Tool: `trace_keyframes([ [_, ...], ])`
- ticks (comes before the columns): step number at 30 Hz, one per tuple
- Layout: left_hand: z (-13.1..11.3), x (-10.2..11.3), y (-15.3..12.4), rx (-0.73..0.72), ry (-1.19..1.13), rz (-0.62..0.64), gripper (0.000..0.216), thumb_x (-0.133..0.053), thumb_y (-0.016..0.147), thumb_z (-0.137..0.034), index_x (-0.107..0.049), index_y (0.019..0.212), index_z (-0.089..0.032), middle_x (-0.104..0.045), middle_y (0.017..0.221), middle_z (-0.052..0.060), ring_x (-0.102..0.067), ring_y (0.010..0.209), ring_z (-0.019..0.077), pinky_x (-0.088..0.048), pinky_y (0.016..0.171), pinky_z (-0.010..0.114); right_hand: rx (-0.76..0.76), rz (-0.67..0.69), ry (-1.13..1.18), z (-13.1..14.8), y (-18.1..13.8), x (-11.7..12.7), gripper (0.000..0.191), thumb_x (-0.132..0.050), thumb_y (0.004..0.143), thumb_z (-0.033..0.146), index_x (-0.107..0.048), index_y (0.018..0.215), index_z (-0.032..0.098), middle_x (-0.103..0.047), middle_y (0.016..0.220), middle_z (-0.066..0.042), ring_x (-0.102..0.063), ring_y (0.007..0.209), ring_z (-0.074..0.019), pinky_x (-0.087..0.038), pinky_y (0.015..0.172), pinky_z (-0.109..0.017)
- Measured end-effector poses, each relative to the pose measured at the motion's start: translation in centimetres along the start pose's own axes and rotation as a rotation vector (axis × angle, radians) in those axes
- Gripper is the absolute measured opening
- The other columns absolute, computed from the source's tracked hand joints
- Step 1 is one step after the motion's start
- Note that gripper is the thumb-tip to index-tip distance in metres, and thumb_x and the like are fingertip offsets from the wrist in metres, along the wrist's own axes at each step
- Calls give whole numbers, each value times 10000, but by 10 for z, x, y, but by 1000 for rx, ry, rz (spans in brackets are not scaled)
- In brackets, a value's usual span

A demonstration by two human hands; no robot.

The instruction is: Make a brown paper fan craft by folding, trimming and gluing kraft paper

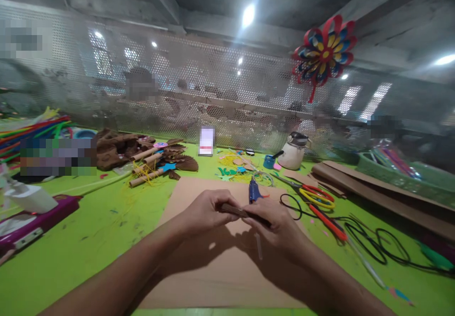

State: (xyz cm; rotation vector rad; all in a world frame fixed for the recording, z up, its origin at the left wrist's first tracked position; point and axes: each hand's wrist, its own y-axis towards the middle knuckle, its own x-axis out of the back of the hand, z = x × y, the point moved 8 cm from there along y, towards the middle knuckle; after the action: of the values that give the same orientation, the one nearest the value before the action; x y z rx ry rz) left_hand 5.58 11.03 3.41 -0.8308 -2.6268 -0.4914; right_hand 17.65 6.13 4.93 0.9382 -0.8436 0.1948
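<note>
My left hand (208, 210) and my right hand (275, 221) both pinch a thin folded strip of dark brown paper (239, 211), held level between them above a sheet of brown cardboard (213, 264) on the green table. The left fingers are curled round the strip's left end. The right thumb and fingers press on its right end. Just beyond my hands a blue glue gun (253, 191) lies on the cardboard's far edge.
Scissors with yellow and red handles (316, 196) and a black cable (369, 240) lie to the right. Brown paper rolls and scraps (149, 157), pipe cleaners (31, 129), a white jar (294, 152), a green basket (405, 174) and a pink case (35, 219) surround the work. A paper pinwheel (324, 50) hangs on the mesh screen.
</note>
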Motion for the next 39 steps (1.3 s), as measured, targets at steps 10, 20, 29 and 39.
trace_keyframes([
  [10, 1, -6, -2, 72, -102, 34, 111, -651, 715, -214, -675, 796, -141, -689, 729, 20, -606, 682, 125, -439, 623, 231, -82, 21, 95, -2, -3, -2, 158, -518, 890, 173, -674, 875, 153, -690, 735, -57, -600, 662, -166, -430, 611, -258],
  [20, 8, 19, 1, 129, -220, -99, 407, -714, 651, -205, -628, 1046, -150, -621, 706, -13, -534, 623, 110, -423, 596, 244, -272, 49, 75, -32, -4, 3, 171, -530, 870, 175, -676, 959, 183, -727, 882, -67, -652, 792, -198, -470, 705, -291],
  [29, 12, 16, 0, 194, -43, 2, 269, -639, 756, -320, -708, 949, -145, -659, 667, 23, -557, 601, 129, -414, 594, 252, -274, 67, 120, -25, -2, 6, 215, -522, 879, 179, -683, 1022, 173, -713, 905, -73, -628, 813, -197, -458, 728, -308],
  [39, 12, 5, -1, 157, 204, 102, 294, -575, 730, -256, -740, 952, -159, -674, 720, 27, -529, 655, 145, -378, 609, 243, -442, 66, 309, -44, -5, 3, 293, -601, 808, 279, -676, 1049, 130, -669, 886, -85, -582, 751, -185, -454, 660, -295],
])
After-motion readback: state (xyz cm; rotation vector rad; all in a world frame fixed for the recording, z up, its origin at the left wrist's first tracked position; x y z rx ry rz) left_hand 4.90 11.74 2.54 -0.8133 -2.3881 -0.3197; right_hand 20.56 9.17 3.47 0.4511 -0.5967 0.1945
